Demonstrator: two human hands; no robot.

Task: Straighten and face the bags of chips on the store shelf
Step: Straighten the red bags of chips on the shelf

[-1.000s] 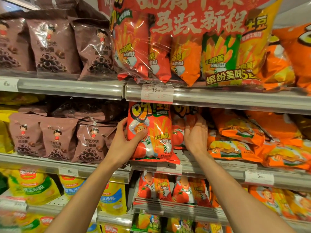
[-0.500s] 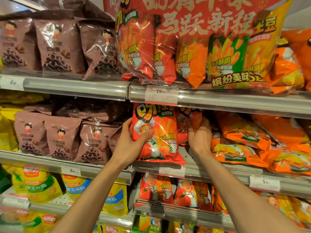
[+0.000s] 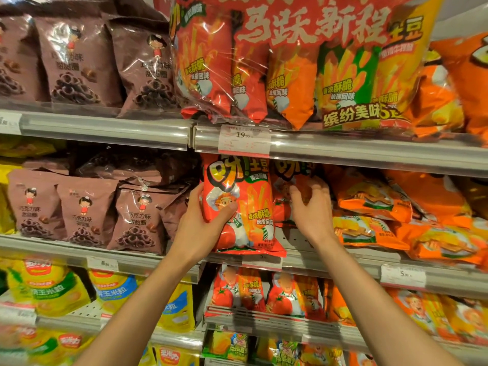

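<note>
Since a sec ago the right hand has lifted off the second red bag — fingers were flat against it, now they're spread and loosely curled, holding nothing, just in front of it. The left hand hasn't let go: thumb across the front, fingers round the left edge of the front red chip bag, which stands upright, label out, at the lip of the middle shelf, same spot as before. My read: front bag is basically faced, and the right hand is going for the one behind, which sits further back & partly hidden. Count on this shelf: 2 red bags in view, approx 4 orange bags lying flat and stacked to the right — still not faced — and 3 brown bags upright in the front row to the left.
</note>
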